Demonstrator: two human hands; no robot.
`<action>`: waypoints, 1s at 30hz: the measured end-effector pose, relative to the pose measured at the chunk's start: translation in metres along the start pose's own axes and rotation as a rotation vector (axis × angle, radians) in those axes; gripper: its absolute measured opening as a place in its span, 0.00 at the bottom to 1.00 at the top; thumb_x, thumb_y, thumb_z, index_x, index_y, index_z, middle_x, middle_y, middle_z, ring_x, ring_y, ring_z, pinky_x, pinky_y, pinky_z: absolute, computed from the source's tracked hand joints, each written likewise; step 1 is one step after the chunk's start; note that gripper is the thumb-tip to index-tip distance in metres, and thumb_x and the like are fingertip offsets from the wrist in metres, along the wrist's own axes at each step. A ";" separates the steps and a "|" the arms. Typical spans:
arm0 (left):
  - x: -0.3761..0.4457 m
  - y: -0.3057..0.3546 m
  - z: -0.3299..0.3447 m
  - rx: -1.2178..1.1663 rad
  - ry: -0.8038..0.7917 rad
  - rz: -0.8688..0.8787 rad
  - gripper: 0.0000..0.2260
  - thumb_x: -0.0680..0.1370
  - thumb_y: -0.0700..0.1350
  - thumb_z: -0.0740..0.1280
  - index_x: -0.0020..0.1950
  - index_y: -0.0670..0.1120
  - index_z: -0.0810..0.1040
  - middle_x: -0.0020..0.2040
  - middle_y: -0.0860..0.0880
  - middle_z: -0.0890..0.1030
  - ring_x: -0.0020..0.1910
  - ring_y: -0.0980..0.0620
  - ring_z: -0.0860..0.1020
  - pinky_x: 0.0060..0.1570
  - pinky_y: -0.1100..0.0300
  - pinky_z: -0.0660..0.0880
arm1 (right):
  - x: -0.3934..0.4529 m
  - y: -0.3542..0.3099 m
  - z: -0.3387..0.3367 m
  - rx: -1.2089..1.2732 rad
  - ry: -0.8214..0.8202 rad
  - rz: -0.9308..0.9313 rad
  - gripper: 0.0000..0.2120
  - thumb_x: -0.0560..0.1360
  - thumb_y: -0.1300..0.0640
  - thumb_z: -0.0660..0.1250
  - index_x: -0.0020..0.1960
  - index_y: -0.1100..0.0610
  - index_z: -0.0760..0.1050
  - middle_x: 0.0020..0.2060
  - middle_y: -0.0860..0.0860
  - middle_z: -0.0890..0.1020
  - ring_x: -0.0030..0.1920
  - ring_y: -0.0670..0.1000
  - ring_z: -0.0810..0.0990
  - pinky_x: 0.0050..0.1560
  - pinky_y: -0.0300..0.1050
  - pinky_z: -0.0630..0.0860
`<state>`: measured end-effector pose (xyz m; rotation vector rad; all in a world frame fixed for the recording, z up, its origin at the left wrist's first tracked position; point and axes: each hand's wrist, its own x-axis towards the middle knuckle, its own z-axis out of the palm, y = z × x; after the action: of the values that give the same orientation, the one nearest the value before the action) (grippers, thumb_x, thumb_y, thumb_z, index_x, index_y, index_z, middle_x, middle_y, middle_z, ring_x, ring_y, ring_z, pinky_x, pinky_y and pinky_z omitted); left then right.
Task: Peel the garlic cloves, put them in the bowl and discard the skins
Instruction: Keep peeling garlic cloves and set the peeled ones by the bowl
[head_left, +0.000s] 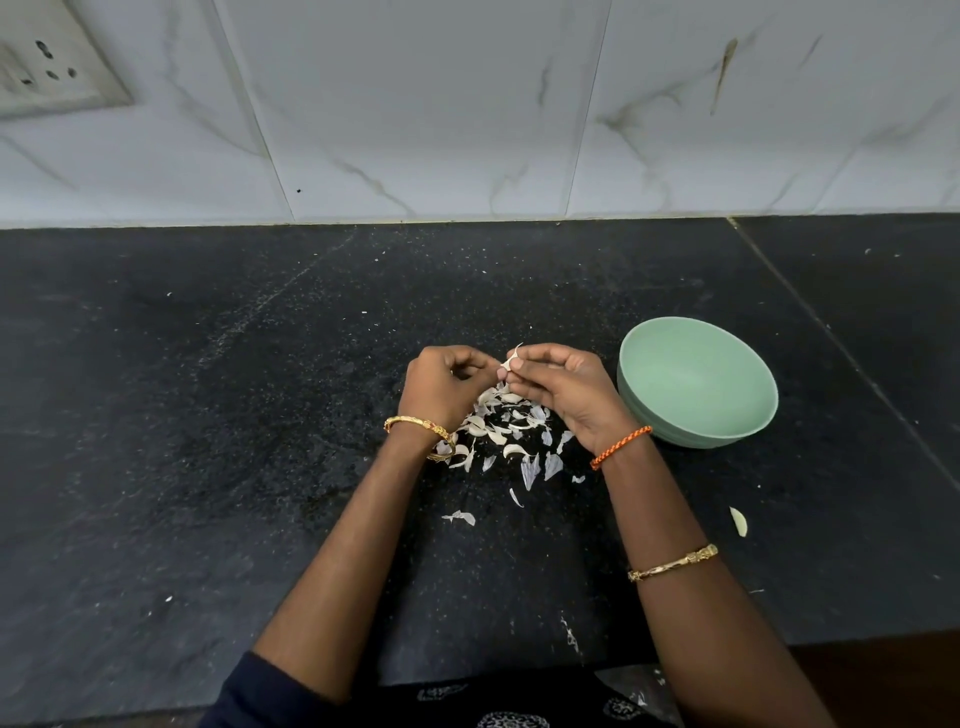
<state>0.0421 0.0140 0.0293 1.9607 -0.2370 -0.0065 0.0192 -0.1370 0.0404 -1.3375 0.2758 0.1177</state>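
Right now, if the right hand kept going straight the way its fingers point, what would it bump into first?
The right hand points left across the counter, so it would probably meet the left hand first. The garlic clove pinched at its fingertips already sits between them.

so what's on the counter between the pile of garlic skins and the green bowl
In the head view, only the right hand and its wrist sit between the skins and the bowl; the counter beneath looks bare.

Kitchen: stone counter, tiled wall
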 end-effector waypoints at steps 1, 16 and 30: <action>0.000 0.000 0.000 0.039 -0.003 0.024 0.02 0.74 0.41 0.72 0.45 0.43 0.84 0.34 0.58 0.79 0.29 0.68 0.74 0.31 0.75 0.67 | 0.000 0.000 0.000 0.002 0.003 0.005 0.04 0.74 0.68 0.69 0.48 0.63 0.79 0.36 0.55 0.85 0.38 0.47 0.84 0.41 0.36 0.81; 0.005 0.001 0.008 0.060 0.029 -0.005 0.06 0.74 0.42 0.67 0.37 0.46 0.74 0.33 0.54 0.73 0.32 0.58 0.69 0.33 0.67 0.68 | 0.004 -0.006 0.007 0.071 -0.021 0.104 0.03 0.74 0.69 0.68 0.45 0.64 0.78 0.34 0.54 0.83 0.35 0.47 0.84 0.38 0.38 0.81; 0.014 0.004 0.005 -0.144 0.034 -0.148 0.09 0.76 0.40 0.64 0.36 0.43 0.72 0.31 0.52 0.69 0.29 0.58 0.65 0.28 0.67 0.65 | 0.005 -0.006 0.001 0.024 -0.020 -0.030 0.06 0.74 0.71 0.67 0.45 0.62 0.79 0.40 0.57 0.84 0.40 0.49 0.85 0.42 0.39 0.81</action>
<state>0.0541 0.0054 0.0328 1.8293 -0.0668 -0.0839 0.0259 -0.1380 0.0445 -1.3155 0.2394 0.1017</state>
